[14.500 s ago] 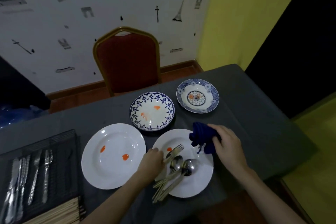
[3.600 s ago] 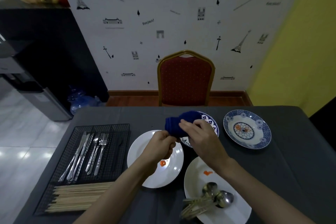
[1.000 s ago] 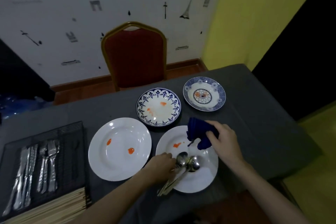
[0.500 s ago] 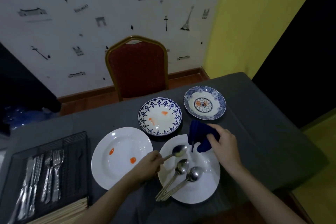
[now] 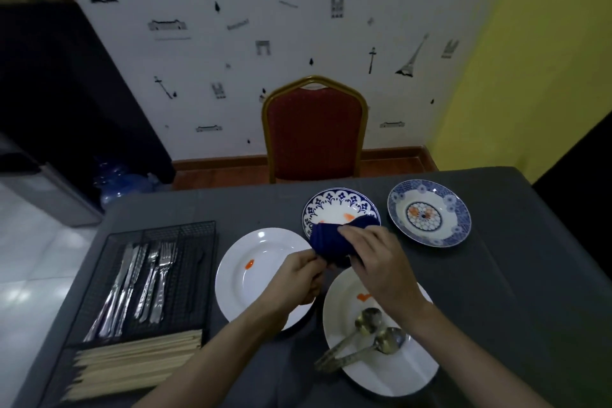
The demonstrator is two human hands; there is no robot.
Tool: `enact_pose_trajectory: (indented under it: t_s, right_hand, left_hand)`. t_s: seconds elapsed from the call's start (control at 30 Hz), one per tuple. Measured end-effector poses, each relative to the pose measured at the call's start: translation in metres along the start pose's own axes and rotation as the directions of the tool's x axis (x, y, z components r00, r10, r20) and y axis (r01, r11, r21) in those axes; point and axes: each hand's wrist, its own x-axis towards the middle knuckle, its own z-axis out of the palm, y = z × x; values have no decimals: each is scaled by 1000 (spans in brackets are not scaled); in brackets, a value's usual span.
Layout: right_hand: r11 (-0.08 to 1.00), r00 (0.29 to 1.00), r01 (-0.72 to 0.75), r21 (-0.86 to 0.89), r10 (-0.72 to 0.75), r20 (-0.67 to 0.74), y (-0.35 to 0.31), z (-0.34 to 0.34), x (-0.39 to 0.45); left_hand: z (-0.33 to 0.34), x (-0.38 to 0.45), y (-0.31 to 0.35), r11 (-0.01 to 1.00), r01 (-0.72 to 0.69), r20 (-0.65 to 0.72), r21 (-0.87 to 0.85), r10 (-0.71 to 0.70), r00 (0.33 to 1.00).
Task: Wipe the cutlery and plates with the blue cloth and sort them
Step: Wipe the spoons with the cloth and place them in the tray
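Note:
My right hand (image 5: 377,258) grips the bunched blue cloth (image 5: 331,242) above the gap between the plates. My left hand (image 5: 298,278) is closed against the cloth's near end, where it holds a spoon that fist and cloth hide completely. Two spoons (image 5: 367,325) lie on the near white plate (image 5: 397,371), which has an orange smear. Further left, the second white plate (image 5: 251,275) carries an orange spot. Behind the cloth sits a blue-rimmed plate (image 5: 334,204) with orange marks. A second patterned plate (image 5: 429,212) stands to its right.
A black wire tray (image 5: 195,232) at the left holds knives and forks (image 5: 139,285) with wooden chopsticks (image 5: 132,361) in its front compartment. A red chair (image 5: 314,132) stands behind the grey-covered table (image 5: 513,275). The table's right edge lies close by.
My left hand lifted one spoon off the near plate and brought it up into the cloth. Both hands now meet above the plates, and two spoons stay behind.

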Motion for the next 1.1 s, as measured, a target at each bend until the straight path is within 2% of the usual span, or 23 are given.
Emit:
enact_pose_trajectory:
  t_s: [0.13,0.3,0.47,0.6,0.67,0.73,0.8,1.0,1.1]
  right_hand:
    - [996,999,-24,-80,20,-50,20,-3,24]
    - [998,998,55,26,-55,-1,-6,-2,29]
    - [991,997,-78,105,75,34,4,-1,44]
    - [984,998,-17,180,5,65,-20,-2,45]
    - [994,997,12,113,-20,72,-11,-2,50]
    - [1000,999,-7,6,7,44,6,0,58]
    - [999,999,-30,-30,31,34,8,1,63]
    - [987,999,-6,162,-3,53,-16,-6,45]
    - [986,995,-26,165,9,104,-4,-5,40]
  left_hand:
    - [-1,-1,5,999,-35,-80,-37,32,996]
    - [-6,3,13,996,-43,-132,-75,33,991]
    - [-14,2,10,999,-54,-181,-7,52,982]
    - [-18,-1,9,998,-59,-176,24,62,982]
    - [-18,-3,9,998,-65,-185,7,66,981]
    - [-16,-2,12,998,-68,-181,-19,63,981]
    - [-13,2,15,997,-64,-178,-35,56,982]
    - [-19,0,11,996,-55,-182,-64,42,982]
    - [-19,-2,7,999,-34,-172,-22,30,985]
